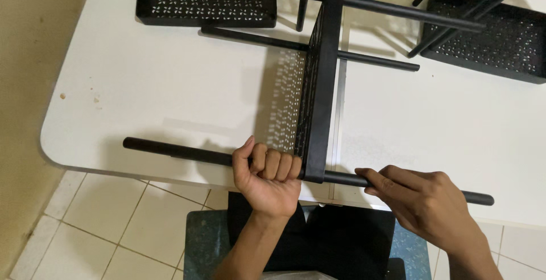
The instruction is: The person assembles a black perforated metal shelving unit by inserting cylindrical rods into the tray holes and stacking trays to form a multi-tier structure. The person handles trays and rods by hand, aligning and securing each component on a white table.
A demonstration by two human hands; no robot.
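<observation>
White table: carries a black perforated shelf standing on edge, threaded on black poles. Nearest pole: lies along the table's front edge. Your left hand: fisted around that pole, touching the shelf. Your right hand: fingers pinching the pole just beyond.

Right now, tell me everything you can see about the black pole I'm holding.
The black pole is a slim round tube, matte, metal by its look. It lies level along the white table's near edge and passes through a corner of the perforated black shelf panel, which stands on edge. The left hand is fisted around it just left of the panel; the right hand pinches it on the right. Both ends are free.
</observation>
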